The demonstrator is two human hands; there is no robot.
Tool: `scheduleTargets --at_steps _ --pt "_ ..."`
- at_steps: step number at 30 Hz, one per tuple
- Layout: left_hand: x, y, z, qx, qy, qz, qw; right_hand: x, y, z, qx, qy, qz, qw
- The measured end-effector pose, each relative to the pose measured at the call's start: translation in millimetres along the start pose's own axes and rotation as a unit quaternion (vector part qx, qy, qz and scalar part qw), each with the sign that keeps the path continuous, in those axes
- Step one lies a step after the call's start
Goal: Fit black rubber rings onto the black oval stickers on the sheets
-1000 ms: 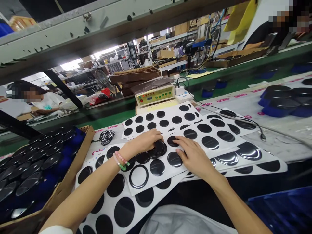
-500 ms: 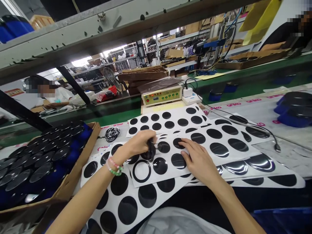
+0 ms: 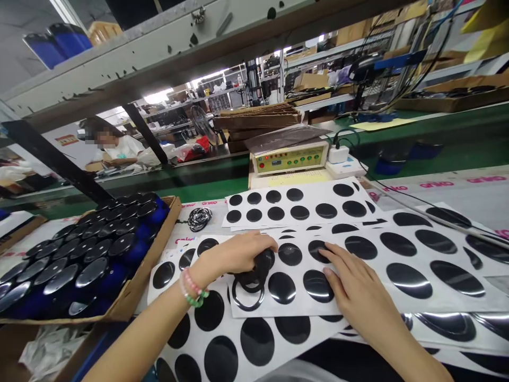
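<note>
My left hand (image 3: 248, 252), with a beaded bracelet on its wrist, is closed over a black round sticker (image 3: 258, 268), partly hidden by my fingers. The sticker hangs over the upper edge of a black ring (image 3: 237, 302) with a white middle on the sticker sheet (image 3: 286, 307). My right hand (image 3: 353, 278) lies open on the same white sheet, fingers stretched over its black discs. More sticker sheets (image 3: 242, 318) are spread beneath and beside it.
To the left stands a cardboard box (image 3: 169, 228) of dark blue, black-topped parts (image 3: 91, 273). Behind the sheets are a control box (image 3: 292, 159), a white plug adapter (image 3: 338, 155) and a coiled cable (image 3: 199, 218). A metal beam (image 3: 131, 63) crosses overhead. Another person (image 3: 119, 148) sits at far left.
The view has swung so that everything sits further right. My left hand has lowered slightly, and the black sticker now overlaps the ring. My right hand stays flat on the sheet.
</note>
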State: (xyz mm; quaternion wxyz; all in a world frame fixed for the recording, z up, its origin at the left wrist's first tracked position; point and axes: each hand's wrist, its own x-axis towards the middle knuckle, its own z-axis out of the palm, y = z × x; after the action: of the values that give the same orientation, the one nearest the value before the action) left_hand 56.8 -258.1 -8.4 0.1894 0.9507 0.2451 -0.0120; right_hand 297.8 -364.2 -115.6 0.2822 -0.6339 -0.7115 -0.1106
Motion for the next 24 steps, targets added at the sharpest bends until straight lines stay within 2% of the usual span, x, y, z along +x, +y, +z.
scheduleTargets --at_steps 3,5,8,10,12,16,19,22,24 --pt "25.2 -14.5 -2.9 0.010 -0.069 0.048 0.996 -0.2 -2.2 -3.1 -0.014 0.005 -0.001 1.000" --pt "33.7 -19.7 -6.7 0.016 -0.102 0.073 0.992 -0.5 -4.6 -4.7 -0.015 -0.001 -0.002 1.000" --pt "34.4 -20.7 -10.4 0.026 -0.126 0.089 0.988 -1.2 -7.8 -5.4 -0.010 -0.012 0.008 1.000" --pt "27.6 -18.0 -11.6 0.036 -0.118 0.085 0.989 -1.6 -9.6 -5.2 -0.005 -0.014 0.015 1.000" --pt "15.6 -14.3 -13.4 0.058 -0.089 0.076 0.991 -1.9 -11.4 -4.8 -0.003 -0.011 0.020 1.000" --pt "-22.0 -12.9 -24.8 0.070 0.003 0.037 0.997 -3.7 -14.1 -3.2 -0.001 -0.008 0.029 1.000" --pt "-56.9 -18.4 -38.3 0.015 0.102 0.002 0.995 -5.8 -12.1 -0.6 -0.009 -0.005 0.037 0.999" --pt "-84.0 -19.2 -46.5 -0.051 0.209 -0.037 0.976 -4.8 -9.2 -0.4 -0.025 -0.010 0.022 0.999" --pt "-91.2 -13.2 -44.0 -0.086 0.226 -0.040 0.970 -1.1 -10.9 -3.6 -0.033 -0.009 0.011 0.999"
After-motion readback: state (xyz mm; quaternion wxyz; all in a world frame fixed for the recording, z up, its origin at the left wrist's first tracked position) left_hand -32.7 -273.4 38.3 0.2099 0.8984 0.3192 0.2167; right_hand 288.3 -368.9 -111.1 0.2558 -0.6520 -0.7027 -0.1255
